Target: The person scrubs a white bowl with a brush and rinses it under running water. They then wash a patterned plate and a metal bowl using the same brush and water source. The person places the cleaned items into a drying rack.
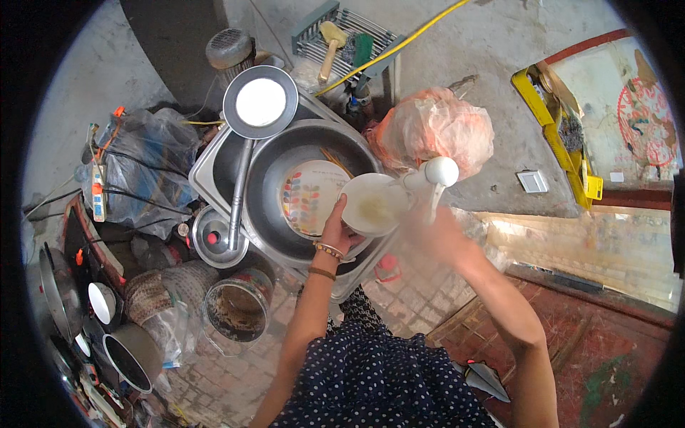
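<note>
My left hand [339,230] grips the rim of a white bowl [374,204], tilted over the right side of a large dark basin; something pale yellowish shows inside the bowl. My right hand [436,227] is blurred, beside the handle of a white faucet or spray head [441,171] at the bowl's right; whether it grips anything cannot be told. Inside the basin [265,176] lie a plate with a coloured leaf pattern [310,200] and some thin wooden chopsticks [337,160], partly hidden by the bowl. The basin rests in a metal sink [206,174].
A long-handled pan or ladle [260,101] lies across the sink's left side, near a pot lid [206,251]. A bucket [236,310] stands below. An orange plastic bag [433,128] bulges behind the faucet. A power strip [98,192] hangs at left.
</note>
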The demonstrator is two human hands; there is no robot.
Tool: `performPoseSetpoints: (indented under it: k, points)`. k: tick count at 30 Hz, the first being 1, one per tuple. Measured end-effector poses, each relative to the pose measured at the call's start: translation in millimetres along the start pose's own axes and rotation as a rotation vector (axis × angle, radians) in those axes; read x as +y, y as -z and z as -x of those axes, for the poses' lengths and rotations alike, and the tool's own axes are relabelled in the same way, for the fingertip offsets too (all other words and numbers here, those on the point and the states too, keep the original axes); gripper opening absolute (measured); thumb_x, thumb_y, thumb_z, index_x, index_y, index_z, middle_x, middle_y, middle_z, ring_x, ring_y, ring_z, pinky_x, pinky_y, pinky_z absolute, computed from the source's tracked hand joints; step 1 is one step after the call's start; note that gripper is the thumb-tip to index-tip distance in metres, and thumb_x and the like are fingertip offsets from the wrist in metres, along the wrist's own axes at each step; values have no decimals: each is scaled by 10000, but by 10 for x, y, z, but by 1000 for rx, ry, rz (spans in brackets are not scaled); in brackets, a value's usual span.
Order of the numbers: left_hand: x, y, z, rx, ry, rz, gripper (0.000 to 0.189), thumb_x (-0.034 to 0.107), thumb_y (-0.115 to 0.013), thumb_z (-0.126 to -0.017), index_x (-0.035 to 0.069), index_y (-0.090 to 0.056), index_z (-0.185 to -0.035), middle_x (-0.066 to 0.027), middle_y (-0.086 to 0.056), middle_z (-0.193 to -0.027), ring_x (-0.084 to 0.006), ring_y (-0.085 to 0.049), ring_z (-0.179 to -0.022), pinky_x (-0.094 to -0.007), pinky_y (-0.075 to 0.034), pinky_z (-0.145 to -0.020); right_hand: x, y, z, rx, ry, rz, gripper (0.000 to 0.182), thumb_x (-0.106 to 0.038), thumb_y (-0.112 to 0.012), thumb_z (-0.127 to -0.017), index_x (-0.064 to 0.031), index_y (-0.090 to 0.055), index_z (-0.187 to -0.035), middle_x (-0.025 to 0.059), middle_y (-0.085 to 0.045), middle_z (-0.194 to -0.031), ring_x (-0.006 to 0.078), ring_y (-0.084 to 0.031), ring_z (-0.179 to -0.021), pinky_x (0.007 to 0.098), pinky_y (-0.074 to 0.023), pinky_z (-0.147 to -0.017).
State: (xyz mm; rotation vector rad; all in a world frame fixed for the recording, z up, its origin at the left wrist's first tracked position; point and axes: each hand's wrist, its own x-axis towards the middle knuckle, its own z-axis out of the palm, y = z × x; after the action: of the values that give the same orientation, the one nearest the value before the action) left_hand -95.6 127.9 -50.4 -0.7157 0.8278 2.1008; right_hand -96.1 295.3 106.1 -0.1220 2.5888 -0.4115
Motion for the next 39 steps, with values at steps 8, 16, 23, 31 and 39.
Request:
performPoseSetpoints:
  k: [8,16,23,31,39]
  points:
    - [-205,61,-159,-195,0,204,601,615,-460,-844,210,-447,-1287,-25,-562,-1201,-213,-587,-1012,-359,-522,-597,46,41,47,100,120,-141,223,-53,-566,-732,3,-587,-947,241,-607,-917,402,-606,-828,453,-507,-695]
    - [-410,82,-349,-373,-81,471,731,669,-385,-840,162,-341,-1365,-55,-433,-1354,-249,-439,-1219,-468,-436,-922,-260,157,173,111,50,-262,227,-59,-537,-785,14,-586,-993,287,-600,-868,430,-596,-838,469,-497,-715]
    - [-357,343,-548,-375,-345,310,785,631,-435,-832,108,-276,-1396,-79,-387,-1396,-264,-395,-1266,-457,-351,-1043,-86,-33,208,64,20,-292,232,-63,-492,-821,7,-601,-1013,301,-599,-853,434,-602,-804,448,-496,-714]
    - [118,242,-287,-307,-614,16,637,194,-622,-857,118,-318,-1411,-92,-398,-1366,-211,-416,-1232,-332,-377,-1009,-4,-157,282,106,-35,-544,250,-64,-547,-803,-77,-661,-1025,112,-617,-680,217,-609,-604,353,-490,-601]
    - [405,224,-193,156,-794,-781,541,223,-693,-788,89,-513,-1281,-83,-550,-1062,-163,-531,-996,-286,-436,-866,-86,-128,252,246,153,-291,146,-85,-596,-752,-38,-666,-871,223,-638,-732,321,-655,-706,413,-536,-668]
